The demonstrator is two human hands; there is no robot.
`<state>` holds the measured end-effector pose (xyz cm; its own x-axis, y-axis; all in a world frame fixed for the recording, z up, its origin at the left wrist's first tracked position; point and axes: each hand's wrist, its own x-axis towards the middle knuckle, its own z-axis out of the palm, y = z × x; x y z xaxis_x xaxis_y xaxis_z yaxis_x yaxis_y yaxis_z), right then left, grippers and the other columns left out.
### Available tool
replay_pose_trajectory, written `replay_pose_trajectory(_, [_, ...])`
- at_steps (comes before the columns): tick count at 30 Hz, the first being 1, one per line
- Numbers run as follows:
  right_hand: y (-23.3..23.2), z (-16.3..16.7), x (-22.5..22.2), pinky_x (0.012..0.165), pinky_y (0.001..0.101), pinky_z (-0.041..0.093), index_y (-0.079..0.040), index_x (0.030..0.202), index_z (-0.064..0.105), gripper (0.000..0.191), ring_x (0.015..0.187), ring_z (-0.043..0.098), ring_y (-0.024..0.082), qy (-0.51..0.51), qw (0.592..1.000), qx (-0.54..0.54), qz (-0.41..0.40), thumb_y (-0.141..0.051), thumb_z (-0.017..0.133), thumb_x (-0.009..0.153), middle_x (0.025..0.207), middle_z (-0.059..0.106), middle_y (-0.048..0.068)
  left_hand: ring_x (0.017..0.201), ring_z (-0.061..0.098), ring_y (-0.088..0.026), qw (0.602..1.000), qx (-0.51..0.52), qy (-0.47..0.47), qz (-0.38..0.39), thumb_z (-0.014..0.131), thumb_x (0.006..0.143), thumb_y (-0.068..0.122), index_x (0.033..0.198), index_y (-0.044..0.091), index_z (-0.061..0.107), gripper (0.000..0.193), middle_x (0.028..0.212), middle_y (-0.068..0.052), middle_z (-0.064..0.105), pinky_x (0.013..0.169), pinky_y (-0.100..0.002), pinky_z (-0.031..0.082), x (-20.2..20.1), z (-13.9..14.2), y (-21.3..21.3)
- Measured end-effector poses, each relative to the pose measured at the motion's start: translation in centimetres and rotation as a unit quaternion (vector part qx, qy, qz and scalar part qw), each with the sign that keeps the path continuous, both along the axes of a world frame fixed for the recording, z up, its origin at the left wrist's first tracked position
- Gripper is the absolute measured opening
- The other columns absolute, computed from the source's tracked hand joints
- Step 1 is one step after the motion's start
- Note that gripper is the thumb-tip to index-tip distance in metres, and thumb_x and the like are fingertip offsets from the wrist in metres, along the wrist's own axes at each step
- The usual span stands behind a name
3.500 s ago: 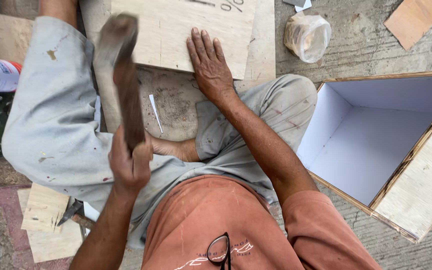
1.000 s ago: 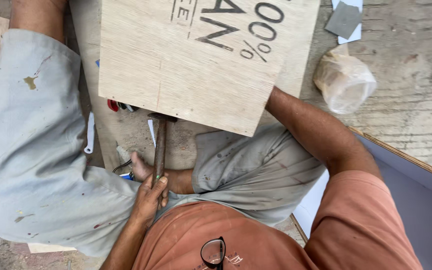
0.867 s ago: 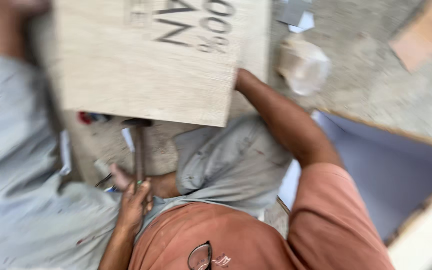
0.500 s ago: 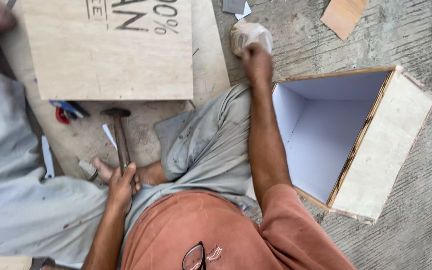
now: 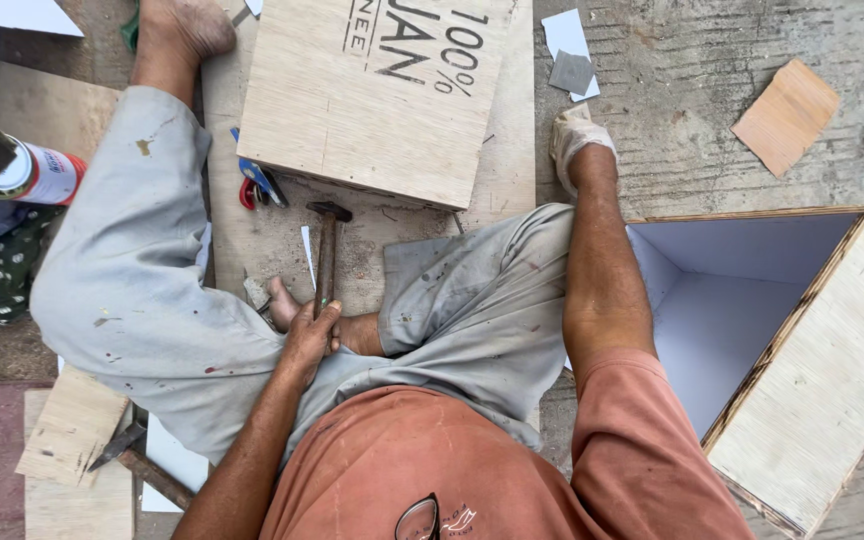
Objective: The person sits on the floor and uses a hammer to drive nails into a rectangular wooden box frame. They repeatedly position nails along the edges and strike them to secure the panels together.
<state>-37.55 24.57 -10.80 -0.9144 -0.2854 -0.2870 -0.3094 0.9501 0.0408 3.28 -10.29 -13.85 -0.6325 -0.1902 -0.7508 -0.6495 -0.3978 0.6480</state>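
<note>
I sit on the ground with my legs folded. My left hand [image 5: 310,335] grips the wooden handle of a hammer [image 5: 327,250], whose head rests on the plywood sheet under me, just below a plywood panel [image 5: 372,100] with black printed letters. My right arm stretches forward, and my right hand [image 5: 574,140] is pushed into a small clear plastic bag [image 5: 564,122] on the concrete, so its fingers are hidden. An open plywood box [image 5: 812,380] with a white inside lies on its side at my right.
Blue and red handled pliers [image 5: 257,185] lie beside the panel. A spray can [image 5: 40,175] lies at far left on cloth. A plywood scrap [image 5: 784,115] and paper bits [image 5: 567,55] sit on the concrete. A second tool [image 5: 137,455] lies on wood offcuts at lower left.
My right hand has left the printed panel and reached right into the plastic bag. The panel now lies flat. The hammer stays low in my left hand.
</note>
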Motion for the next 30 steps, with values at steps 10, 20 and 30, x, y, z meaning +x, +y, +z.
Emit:
replay_pose_trajectory(10, [2.7, -1.0, 1.4, 0.089, 0.0471, 0.058, -0.007, 0.116, 0.074, 0.028, 0.107, 0.07, 0.039, -0.018, 0.995, -0.029, -0.091, -0.011, 0.07, 0.088, 0.121, 0.07, 0.021, 0.047, 0.046, -0.01, 0.998, -0.047, -0.003, -0.039, 0.062, 0.1, 0.031, 0.1, 0.006, 0.055, 0.027, 0.066, 0.0, 0.051, 0.04, -0.024, 0.038, 0.3, -1.1, 1.1])
replay_pose_trajectory(20, [2.3, 0.4, 0.9, 0.093, 0.0434, 0.059, -0.007, 0.122, 0.074, 0.033, 0.109, 0.07, 0.036, -0.112, 0.989, -0.002, -0.095, -0.004, 0.072, 0.089, 0.127, 0.07, 0.019, 0.047, 0.046, -0.009, 0.997, -0.053, 0.007, -0.047, 0.06, 0.102, 0.03, 0.102, 0.006, 0.055, 0.024, 0.066, 0.001, 0.051, 0.04, -0.023, 0.038, 0.2, -0.6, 1.4])
replay_pose_trajectory(30, [4.9, -1.5, 4.1, 0.088, 0.0444, 0.058, -0.016, 0.107, 0.081, 0.018, 0.097, 0.074, 0.032, 0.031, 0.932, -0.188, -0.309, -0.015, 0.071, 0.093, 0.111, 0.076, 0.015, 0.049, 0.046, -0.008, 0.997, -0.06, 0.008, -0.051, 0.063, 0.101, 0.03, 0.102, 0.005, 0.058, 0.026, 0.068, 0.0, 0.052, 0.042, -0.023, 0.039, 0.0, -0.4, 1.1])
